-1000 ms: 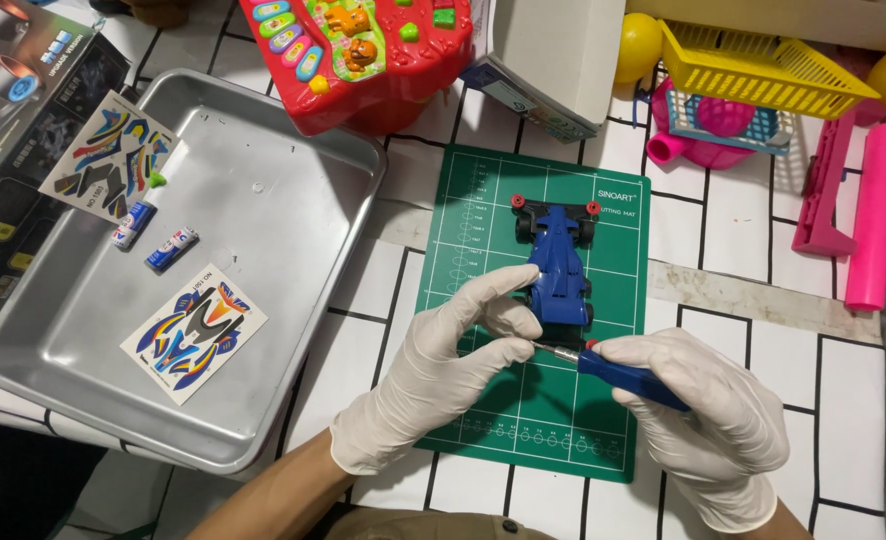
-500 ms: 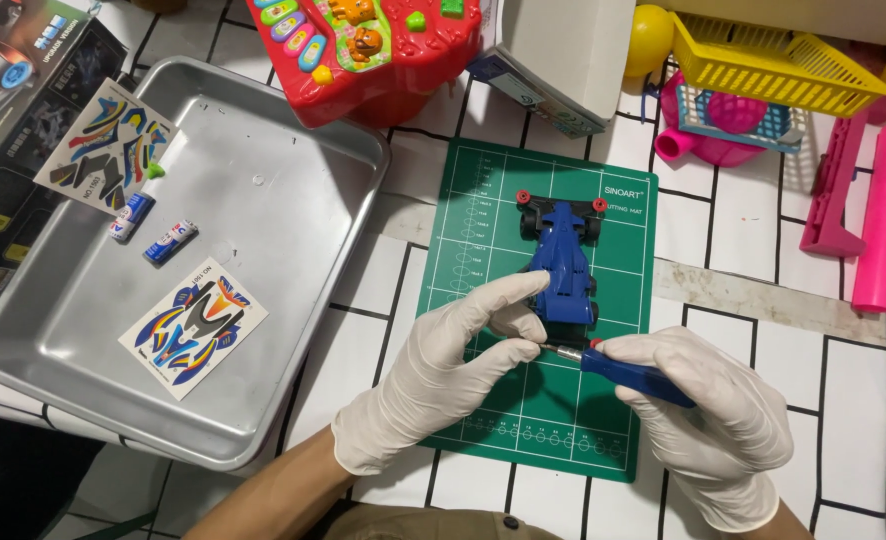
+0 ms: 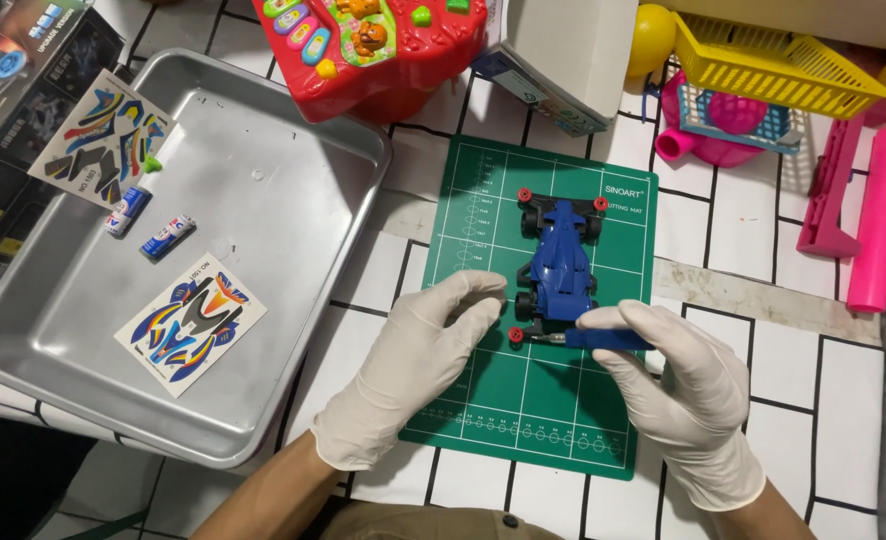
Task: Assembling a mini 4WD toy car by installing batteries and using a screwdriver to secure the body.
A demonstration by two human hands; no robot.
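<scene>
A blue toy race car (image 3: pixel 559 265) with black wheels and red rollers lies on a green cutting mat (image 3: pixel 533 400). My right hand (image 3: pixel 678 385), in a white glove, holds a blue-handled screwdriver (image 3: pixel 603 340) sideways, its metal tip at the car's near end. My left hand (image 3: pixel 418 365), also gloved, rests on the mat just left of the car, fingertips near its rear wheel, holding nothing I can see.
A metal tray (image 3: pixel 263 190) on the left holds two sticker sheets (image 3: pixel 191 322) and two small batteries (image 3: pixel 168 238). A red toy (image 3: pixel 383 45), a white box (image 3: pixel 573 55), a yellow basket (image 3: pixel 778 70) and pink plastic parts (image 3: pixel 878 215) line the back and right.
My left hand has let go of the car and slid left. My right hand has turned the screwdriver level, closer to the car's near end.
</scene>
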